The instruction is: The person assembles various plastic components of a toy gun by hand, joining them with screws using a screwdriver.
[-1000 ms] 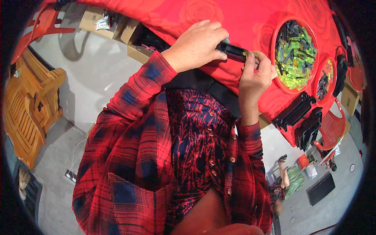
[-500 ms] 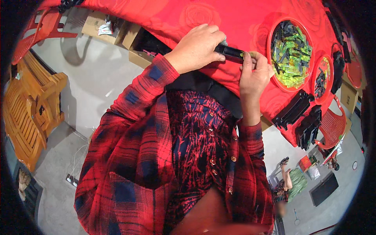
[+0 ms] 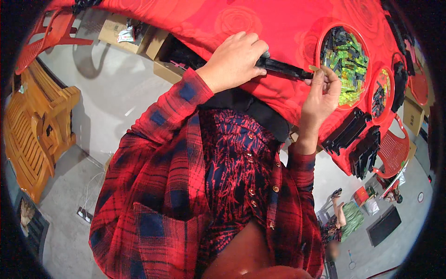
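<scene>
Over the table edge I hold a long, narrow black plastic piece (image 3: 285, 68). My left hand (image 3: 236, 60) is closed around its left end, palm down, with something small and greyish partly showing between the fingers. At the other end, my right hand (image 3: 321, 93) is closed, thumb and fingertips pinched at the piece's tip. Just beyond the right hand stands a large red round basin (image 3: 319, 51) full of small yellow-green and black plastic parts. Next to it is a smaller red basin (image 3: 393, 88) with small dark parts.
A red rose-patterned cloth (image 3: 278, 28) covers the table. Stacks of long black pieces (image 3: 347, 128) lie at its right corner. Open cardboard boxes (image 3: 168, 70) stand below the left edge. A wooden chair (image 3: 35, 125) is at left, a red plastic chair (image 3: 392, 151) at right. Another person (image 3: 341, 218) is lower right.
My right hand has slid right along the black piece to its far end, so more of the piece shows between my hands. My left hand has hardly moved.
</scene>
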`<move>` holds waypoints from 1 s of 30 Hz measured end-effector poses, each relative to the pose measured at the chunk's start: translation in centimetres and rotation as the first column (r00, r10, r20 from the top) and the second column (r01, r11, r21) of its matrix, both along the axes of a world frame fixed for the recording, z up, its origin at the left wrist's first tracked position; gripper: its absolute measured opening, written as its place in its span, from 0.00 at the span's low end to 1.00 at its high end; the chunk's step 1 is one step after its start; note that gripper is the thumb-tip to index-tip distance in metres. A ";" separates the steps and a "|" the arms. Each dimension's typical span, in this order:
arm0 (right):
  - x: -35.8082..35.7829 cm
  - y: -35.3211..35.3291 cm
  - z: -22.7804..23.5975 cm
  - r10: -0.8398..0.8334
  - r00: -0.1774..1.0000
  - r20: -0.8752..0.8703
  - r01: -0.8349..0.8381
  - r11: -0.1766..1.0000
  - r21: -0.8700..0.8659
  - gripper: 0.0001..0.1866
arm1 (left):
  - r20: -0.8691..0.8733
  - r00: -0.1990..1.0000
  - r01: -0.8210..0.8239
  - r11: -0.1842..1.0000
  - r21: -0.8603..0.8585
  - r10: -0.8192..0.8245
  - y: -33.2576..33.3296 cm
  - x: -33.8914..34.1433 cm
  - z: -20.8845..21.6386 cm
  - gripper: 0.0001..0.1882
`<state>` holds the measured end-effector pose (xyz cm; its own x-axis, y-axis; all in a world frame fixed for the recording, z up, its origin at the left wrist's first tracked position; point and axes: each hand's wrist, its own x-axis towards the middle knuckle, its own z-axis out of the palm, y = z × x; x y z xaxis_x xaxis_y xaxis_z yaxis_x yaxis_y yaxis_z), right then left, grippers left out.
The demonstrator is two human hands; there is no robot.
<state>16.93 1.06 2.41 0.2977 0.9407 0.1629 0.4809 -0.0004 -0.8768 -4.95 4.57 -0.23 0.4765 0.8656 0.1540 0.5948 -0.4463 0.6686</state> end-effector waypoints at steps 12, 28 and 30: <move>0.8 -1.2 0.0 -0.047 0.962 -0.269 0.041 0.999 -0.029 0.11 | -0.205 0.978 0.018 0.992 -0.128 -0.044 -2.8 -0.5 3.2 0.20; 1.8 -2.3 -0.4 -0.135 0.926 -0.353 0.148 0.989 0.010 0.11 | -0.272 0.921 0.327 0.932 0.153 -0.279 0.2 1.1 4.3 0.21; 1.9 -2.4 -0.4 -0.135 0.936 -0.326 0.145 0.989 0.006 0.11 | -0.242 0.893 0.414 0.904 0.111 -0.380 0.7 1.2 3.7 0.26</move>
<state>18.87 -1.31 2.01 0.4674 0.8818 0.0624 0.1675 -0.0191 -0.9857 -3.77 5.27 3.50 0.8111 0.5706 0.1287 0.4646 -0.7621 0.4509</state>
